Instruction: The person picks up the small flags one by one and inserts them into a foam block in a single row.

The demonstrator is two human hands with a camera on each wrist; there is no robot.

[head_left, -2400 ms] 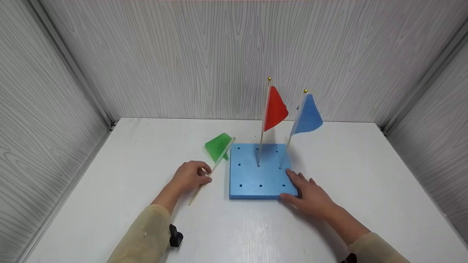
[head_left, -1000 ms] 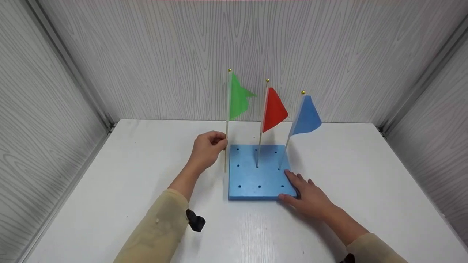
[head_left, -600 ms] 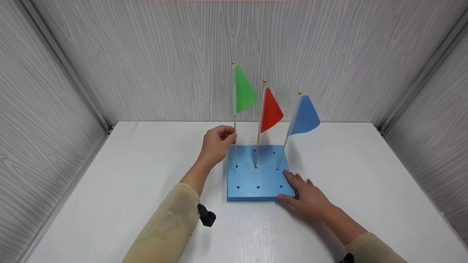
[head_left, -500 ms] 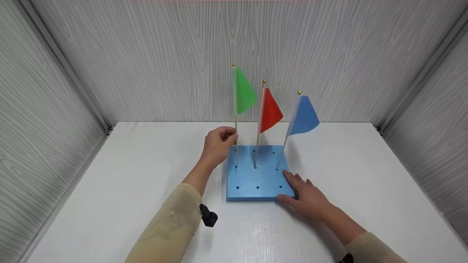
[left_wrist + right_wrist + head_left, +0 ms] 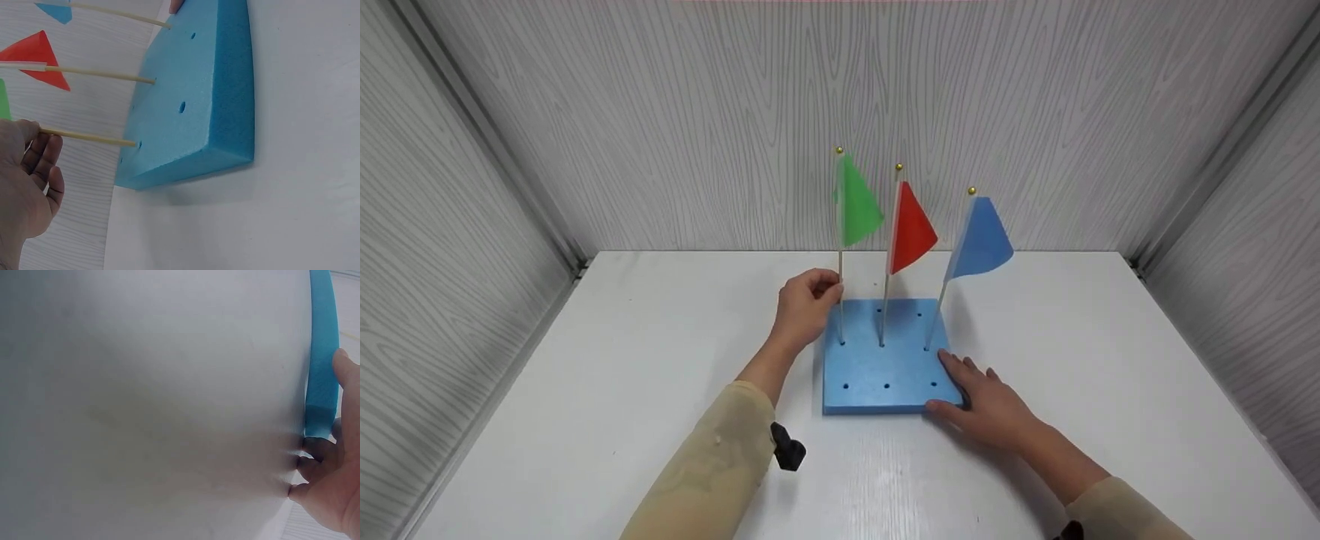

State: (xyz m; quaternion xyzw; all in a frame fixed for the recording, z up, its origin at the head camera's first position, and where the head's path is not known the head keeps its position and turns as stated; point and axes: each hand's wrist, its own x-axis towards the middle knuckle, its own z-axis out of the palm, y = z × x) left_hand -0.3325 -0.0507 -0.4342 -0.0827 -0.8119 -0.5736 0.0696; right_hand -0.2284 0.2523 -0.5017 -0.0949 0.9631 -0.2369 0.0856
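Note:
A square blue foam block (image 5: 885, 371) with several holes lies on the white table (image 5: 660, 360). Three flags on thin wooden sticks stand in its middle row: green flag (image 5: 855, 202) on the left, red flag (image 5: 911, 229) in the centre, blue flag (image 5: 979, 240) on the right. My left hand (image 5: 810, 304) pinches the green flag's stick (image 5: 87, 138) just above the block (image 5: 197, 101); the stick's tip sits in a hole. My right hand (image 5: 984, 396) lies flat on the block's near right corner, fingers straight. In the right wrist view its fingers (image 5: 332, 484) touch the block's edge (image 5: 322, 354).
Grey wood-grain walls (image 5: 735, 112) close the table at the back and on both sides. A black wrist-camera mount (image 5: 787, 452) sits on my left sleeve. Bare white table (image 5: 140, 382) spreads to the left, right and front of the block.
My left hand lifted the green flag off the table, stood it upright and lowered its stick into the block's left middle hole. The right hand stayed on the block.

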